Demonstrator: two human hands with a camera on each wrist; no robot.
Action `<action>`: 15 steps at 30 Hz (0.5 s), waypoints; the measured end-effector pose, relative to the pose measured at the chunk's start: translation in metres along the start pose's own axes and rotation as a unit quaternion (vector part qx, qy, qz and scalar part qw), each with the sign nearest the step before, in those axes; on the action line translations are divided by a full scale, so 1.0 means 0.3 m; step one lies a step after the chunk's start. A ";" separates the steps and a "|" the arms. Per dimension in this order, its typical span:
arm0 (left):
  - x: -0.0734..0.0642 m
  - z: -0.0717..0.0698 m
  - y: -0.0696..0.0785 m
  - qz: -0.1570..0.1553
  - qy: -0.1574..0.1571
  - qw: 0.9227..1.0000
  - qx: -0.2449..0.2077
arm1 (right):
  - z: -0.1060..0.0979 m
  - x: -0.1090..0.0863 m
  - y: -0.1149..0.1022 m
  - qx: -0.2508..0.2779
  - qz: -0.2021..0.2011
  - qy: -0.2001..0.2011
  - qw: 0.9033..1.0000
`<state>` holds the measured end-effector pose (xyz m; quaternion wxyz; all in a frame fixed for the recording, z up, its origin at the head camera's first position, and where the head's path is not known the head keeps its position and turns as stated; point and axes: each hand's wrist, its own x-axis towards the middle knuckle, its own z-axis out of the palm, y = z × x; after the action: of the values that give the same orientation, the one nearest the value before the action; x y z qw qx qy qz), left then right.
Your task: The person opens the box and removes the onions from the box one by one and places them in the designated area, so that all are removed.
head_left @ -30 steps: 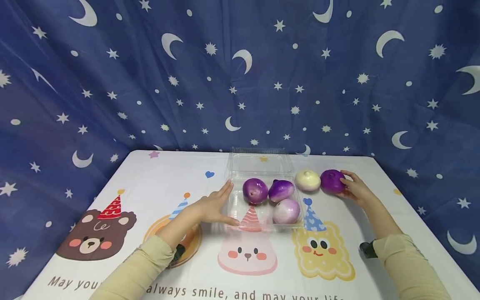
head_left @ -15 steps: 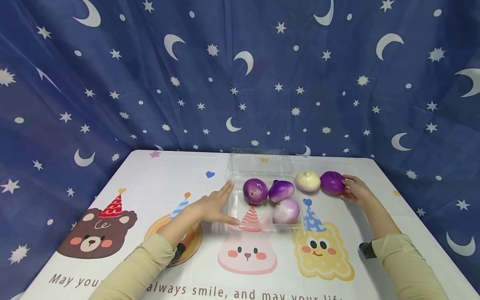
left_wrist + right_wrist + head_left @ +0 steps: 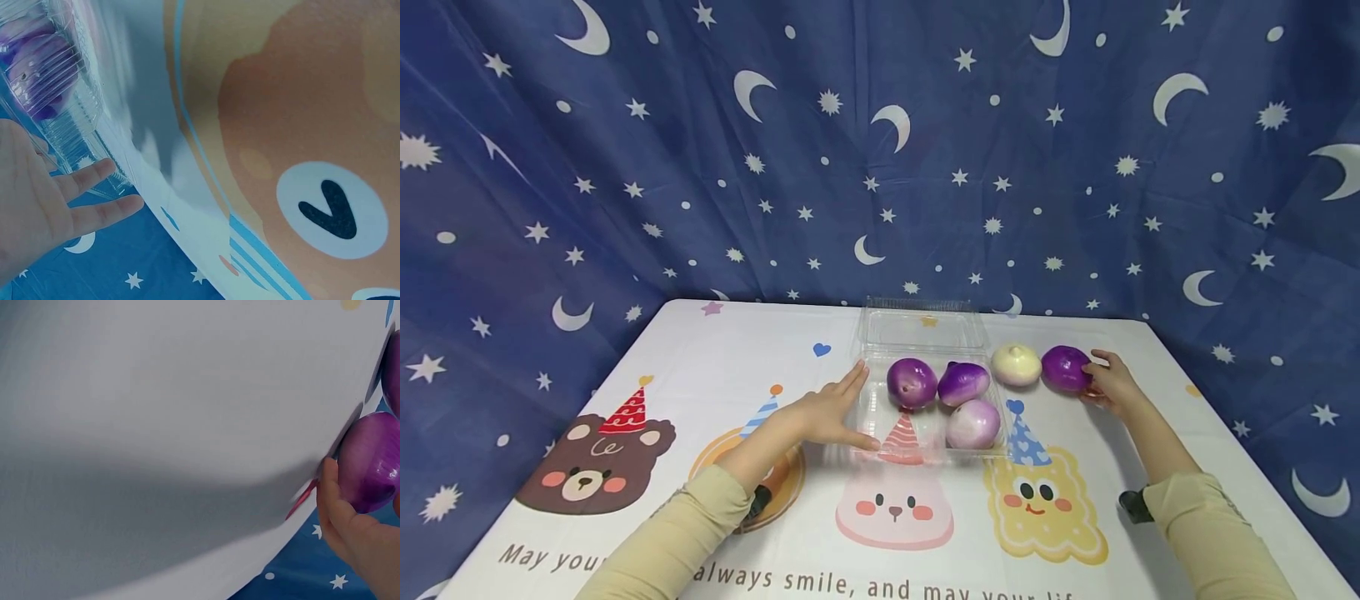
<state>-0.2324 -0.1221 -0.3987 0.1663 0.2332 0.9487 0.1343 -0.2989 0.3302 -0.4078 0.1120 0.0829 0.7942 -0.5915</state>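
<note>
While three pieces sit boxed, we count two more outside, so we judge the work to be a little past half done.

Item one: dark purple onion [image 3: 1064, 369], glossy, squat and round with a small crown, resting on the cloth right of the box. The right hand [image 3: 1116, 390] has its fingertips against the onion's right side; whether they are clamped on it or merely touching, we cannot tell.

Item two: cream onion [image 3: 1016, 367], smooth and knobbed on top, set just outside the box beside item one. These two are what we find left over.

Item three: clear container [image 3: 876, 417], thin, shiny plastic with ribbed walls, its lid [image 3: 891, 327] laid open behind the base.

Items four to six, inside it: reddish-purple onion [image 3: 912, 382], rounded; violet onion [image 3: 964, 384], more pointed, with a dark tip; pale lilac onion [image 3: 972, 425], plump, near the front right corner. These we enter as done.

Left hand [image 3: 823, 417]: well apart from the right, thumb and fingers spread at the container's left edge, gripping nothing we can see.

Surroundings: white tablecloth [image 3: 820, 542], printed with cartoon faces and lettering; beige sleeves; behind, a softly creased blue curtain [image 3: 820, 167] with pale moons and stars.
</note>
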 end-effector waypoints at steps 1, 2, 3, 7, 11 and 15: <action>0.001 0.001 -0.001 0.000 0.000 1.000 0.000 | 0.001 0.001 0.001 -0.004 -0.001 0.000 1.000; 0.001 0.001 -0.001 0.001 -0.001 1.000 0.001 | 0.003 0.001 0.001 -0.007 -0.001 0.000 1.000; 0.001 0.001 -0.002 0.002 -0.001 1.000 0.001 | 0.004 0.001 0.001 -0.011 -0.002 0.001 1.000; -0.002 0.000 -0.005 0.005 0.002 1.000 0.003 | 0.016 -0.002 -0.005 -0.019 -0.006 0.006 1.000; -0.013 -0.002 -0.006 -0.002 0.006 1.000 0.003 | 0.031 -0.002 -0.008 -0.018 -0.006 0.008 1.000; -0.016 0.000 -0.008 -0.001 0.001 1.000 0.001 | 0.032 -0.008 0.000 -0.016 0.005 0.025 1.000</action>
<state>-0.2294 -0.1263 -0.3984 0.1651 0.2322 0.9492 0.1336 -0.2957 0.3211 -0.4099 0.0960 0.0997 0.8055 -0.5762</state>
